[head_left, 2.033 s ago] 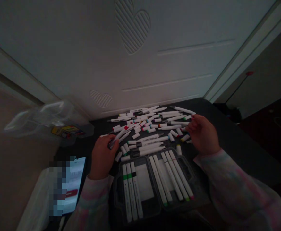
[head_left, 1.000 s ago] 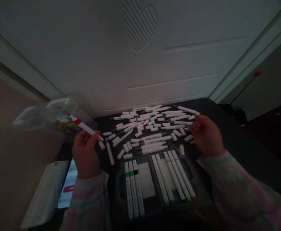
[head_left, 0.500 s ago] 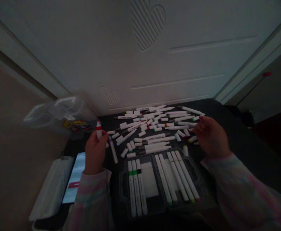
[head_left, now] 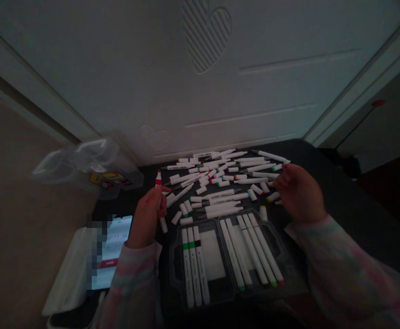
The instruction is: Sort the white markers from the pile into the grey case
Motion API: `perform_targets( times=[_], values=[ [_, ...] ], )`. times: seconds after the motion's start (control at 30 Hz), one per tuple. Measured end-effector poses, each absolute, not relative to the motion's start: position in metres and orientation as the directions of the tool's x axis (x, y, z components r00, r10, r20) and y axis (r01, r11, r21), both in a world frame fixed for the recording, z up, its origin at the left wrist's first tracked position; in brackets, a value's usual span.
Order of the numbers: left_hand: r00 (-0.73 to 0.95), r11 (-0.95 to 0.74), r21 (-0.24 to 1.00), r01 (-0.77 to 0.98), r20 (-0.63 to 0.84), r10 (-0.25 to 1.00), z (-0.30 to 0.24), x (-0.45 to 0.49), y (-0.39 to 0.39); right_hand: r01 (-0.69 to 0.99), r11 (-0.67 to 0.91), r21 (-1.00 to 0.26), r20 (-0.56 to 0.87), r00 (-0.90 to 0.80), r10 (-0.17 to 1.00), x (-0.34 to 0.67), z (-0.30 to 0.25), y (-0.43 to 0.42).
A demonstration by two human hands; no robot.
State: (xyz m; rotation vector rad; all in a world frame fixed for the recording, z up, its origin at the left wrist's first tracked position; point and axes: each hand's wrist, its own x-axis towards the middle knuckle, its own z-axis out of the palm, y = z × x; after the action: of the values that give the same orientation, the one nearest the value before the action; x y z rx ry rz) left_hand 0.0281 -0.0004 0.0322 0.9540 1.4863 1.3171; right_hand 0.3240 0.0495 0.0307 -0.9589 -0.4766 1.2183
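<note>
My left hand [head_left: 148,217] is closed around an uncapped marker [head_left: 158,181] with a red tip and red band, held upright with the tip up. My right hand [head_left: 299,194] is at the right end of the loose markers, its fingers curled together; whatever they may hold is too dark to make out. Between the hands lie many white markers [head_left: 225,194], several without caps, and loose caps [head_left: 202,190] with coloured ends. In front stands an opened clear marker case [head_left: 232,285]. Its left half holds 3 markers [head_left: 195,269], two green-banded and one black-banded; its right half holds several more [head_left: 251,251].
At the left lie a lit phone [head_left: 114,251] and a long white case [head_left: 68,269]. Behind them stands a clear plastic box [head_left: 100,164] with a handle and a yellow label. A white panel with raised hearts [head_left: 207,36] rises behind the dark table [head_left: 333,201].
My left hand has moved right with the red marker, away from the phone and over the marker lying beside the case. My right hand has stayed almost in place.
</note>
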Motion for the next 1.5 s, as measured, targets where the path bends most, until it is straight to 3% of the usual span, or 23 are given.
perform_targets(
  times=[0.23,0.5,0.67,0.83,0.93,1.03,1.17,1.3,1.4,1.5],
  values=[
    [-0.192,0.174,0.960,-0.221,-0.218,0.957,0.037,0.031,0.000,-0.574,0.046,-0.818,-0.168,0.314,0.934,0.324,0.032,0.049],
    [0.010,0.293,0.838,-0.460,-0.325,0.946,0.043,0.030,-0.004,-0.565,0.036,-0.824,-0.178,0.319,0.931,0.324,0.031,0.049],
    [0.093,0.326,0.790,-0.520,-0.327,0.941,0.044,0.028,-0.004,-0.562,0.036,-0.827,-0.172,0.312,0.934,0.323,0.031,0.049],
    [0.093,0.317,0.817,-0.481,-0.312,0.945,0.043,0.029,-0.004,-0.549,0.038,-0.835,-0.165,0.315,0.935,0.323,0.029,0.049],
    [-0.017,0.240,0.891,-0.386,-0.267,0.964,0.039,0.034,-0.004,-0.542,0.038,-0.840,-0.157,0.309,0.938,0.324,0.028,0.049],
    [-0.177,0.186,0.971,-0.153,-0.212,0.961,0.036,0.038,-0.003,-0.533,0.045,-0.845,-0.135,0.294,0.946,0.324,0.027,0.049],
    [-0.283,0.172,0.971,0.164,-0.121,0.952,0.038,0.040,0.003,-0.535,0.042,-0.844,-0.133,0.283,0.950,0.324,0.027,0.049],
    [-0.222,0.101,0.759,0.643,0.058,0.973,0.047,0.039,0.016,-0.546,0.034,-0.837,-0.148,0.286,0.947,0.324,0.027,0.049],
    [-0.197,0.083,0.617,0.783,0.119,0.973,0.053,0.035,0.029,-0.549,0.040,-0.835,-0.144,0.288,0.947,0.324,0.028,0.049],
    [-0.177,0.077,0.554,0.829,0.129,0.976,0.055,0.032,0.042,-0.560,0.046,-0.827,-0.135,0.278,0.951,0.324,0.028,0.049]
  ],
)
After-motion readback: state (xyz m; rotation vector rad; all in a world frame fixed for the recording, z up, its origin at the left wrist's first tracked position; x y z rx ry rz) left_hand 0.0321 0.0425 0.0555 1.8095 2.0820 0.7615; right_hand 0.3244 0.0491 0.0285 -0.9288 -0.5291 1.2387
